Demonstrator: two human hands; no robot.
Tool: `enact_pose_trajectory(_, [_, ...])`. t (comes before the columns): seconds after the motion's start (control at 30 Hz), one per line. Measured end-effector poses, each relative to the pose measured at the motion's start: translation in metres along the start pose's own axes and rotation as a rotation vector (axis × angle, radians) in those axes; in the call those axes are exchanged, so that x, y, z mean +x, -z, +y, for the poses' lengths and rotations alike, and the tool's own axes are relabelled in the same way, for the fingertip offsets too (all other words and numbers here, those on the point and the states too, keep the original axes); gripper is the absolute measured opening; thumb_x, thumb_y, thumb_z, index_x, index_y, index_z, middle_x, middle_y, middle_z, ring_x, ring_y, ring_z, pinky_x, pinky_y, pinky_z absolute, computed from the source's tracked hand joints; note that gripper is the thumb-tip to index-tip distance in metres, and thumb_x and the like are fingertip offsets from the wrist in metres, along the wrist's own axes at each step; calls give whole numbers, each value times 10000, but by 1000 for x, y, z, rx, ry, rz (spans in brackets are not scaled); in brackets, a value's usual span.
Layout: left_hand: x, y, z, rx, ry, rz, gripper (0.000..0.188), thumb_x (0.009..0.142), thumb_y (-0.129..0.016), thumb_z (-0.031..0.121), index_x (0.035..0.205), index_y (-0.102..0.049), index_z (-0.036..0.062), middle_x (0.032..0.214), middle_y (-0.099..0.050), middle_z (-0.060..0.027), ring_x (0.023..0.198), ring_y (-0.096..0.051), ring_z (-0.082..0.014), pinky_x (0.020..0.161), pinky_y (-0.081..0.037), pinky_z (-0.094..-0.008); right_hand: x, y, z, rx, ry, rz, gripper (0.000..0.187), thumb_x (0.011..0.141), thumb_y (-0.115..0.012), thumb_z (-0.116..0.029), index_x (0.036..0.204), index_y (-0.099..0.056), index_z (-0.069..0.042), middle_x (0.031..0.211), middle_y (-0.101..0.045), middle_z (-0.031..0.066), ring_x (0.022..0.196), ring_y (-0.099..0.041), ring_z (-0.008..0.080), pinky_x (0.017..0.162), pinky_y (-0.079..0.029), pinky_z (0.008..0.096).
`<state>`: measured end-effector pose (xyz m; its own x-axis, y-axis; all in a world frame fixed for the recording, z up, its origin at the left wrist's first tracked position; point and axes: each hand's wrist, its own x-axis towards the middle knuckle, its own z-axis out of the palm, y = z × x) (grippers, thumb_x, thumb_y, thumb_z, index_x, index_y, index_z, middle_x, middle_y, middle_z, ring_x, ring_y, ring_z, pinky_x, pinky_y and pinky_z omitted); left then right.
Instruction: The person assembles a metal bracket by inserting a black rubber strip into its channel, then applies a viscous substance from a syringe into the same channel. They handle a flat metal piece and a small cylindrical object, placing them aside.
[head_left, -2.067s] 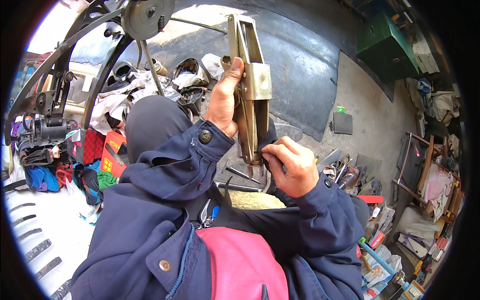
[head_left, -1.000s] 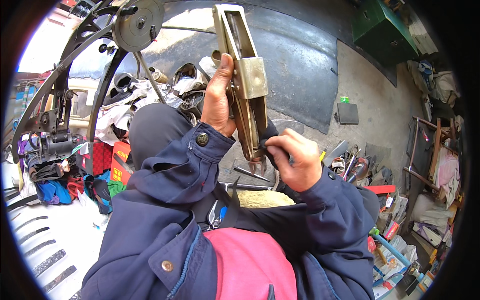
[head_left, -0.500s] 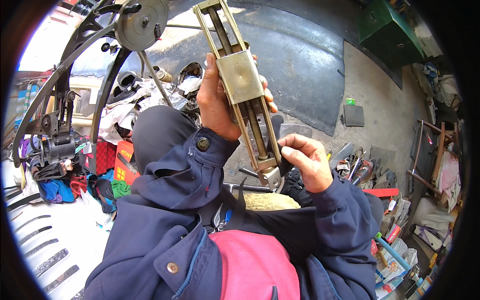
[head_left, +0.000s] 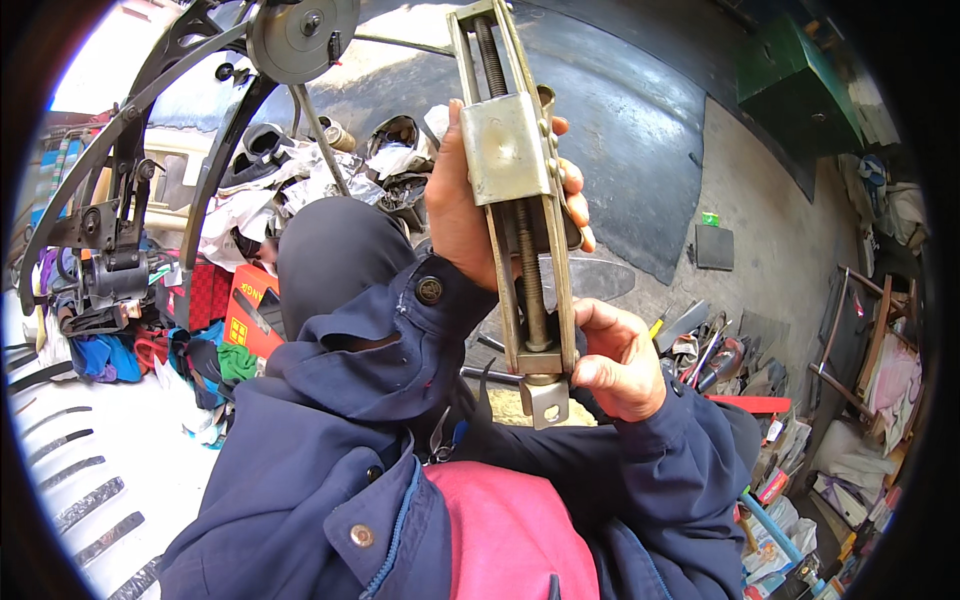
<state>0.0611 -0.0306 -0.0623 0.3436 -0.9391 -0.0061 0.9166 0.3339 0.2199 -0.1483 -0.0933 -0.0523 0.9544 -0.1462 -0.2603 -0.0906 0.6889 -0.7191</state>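
Observation:
A long metal screw frame [head_left: 505, 150] stands tilted in front of me. It has two side rails, a threaded rod between them, a smooth sliding block and a small end bracket with a hole. My left hand [head_left: 460, 210] is wrapped round it from behind, the thumb at the left of the block and the fingertips showing on the right. At the lower right end, my right hand [head_left: 625, 365] has its thumb and forefinger closed against the rail. What lies behind the frame there is mostly hidden. Below the bracket, part of a yellowish rough pad [head_left: 508, 404] shows.
A black machine with a round wheel [head_left: 300, 35] rises at the upper left. Beside it lie shoes and bags [head_left: 275, 170]. On the right are hand tools [head_left: 695, 340], a red bar [head_left: 750, 404] and a folding chair [head_left: 865, 340]. A green box [head_left: 800, 85] stands far right.
The screw frame has shifted right and stands more upright, its end bracket lower. Both hands moved with it. The dark piece by my right fingers no longer shows plainly.

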Motion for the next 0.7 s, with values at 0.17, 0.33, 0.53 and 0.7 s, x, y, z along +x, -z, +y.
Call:
enact_pose_trajectory(0.17, [1,-2,-1,9,25,-1,851,994,-346,784,1339,-547,33,994,-695,-252,840,-737,-391,736,-609,-590,-1,-1,-2,114,-93,-7,590,842,-869,-186,1323,-620,47,1251,-707,131,1154,-671,220,1058,-483,370])
enact_pose_trajectory(0.33, [0,-7,-8,25,80,51,859,967,-380,810,1306,-566,43,947,-701,-225,784,-740,-376,698,-609,-567,-3,-9,-5,242,-196,-25,684,769,-892,-114,1356,-567,22,1300,-661,253,1193,-680,401,1054,-532,555])
enact_pose_trajectory(0.53, [1,-4,-10,100,84,121,819,974,-379,801,1271,-605,72,925,-701,-207,749,-740,-349,651,-624,-496,-3,-17,-11,162,-287,86,831,694,-944,-267,1341,-545,70,1207,-696,236,1074,-738,349,930,-612,438])
enact_pose_trajectory(0.7, [0,0,-8,201,36,192,744,1004,-396,754,1210,-652,86,882,-712,-148,720,-738,-295,612,-623,-418,-1,-17,-9,46,-164,123,901,693,-964,-271,1388,-520,90,1215,-704,195,1068,-733,306,967,-584,419])
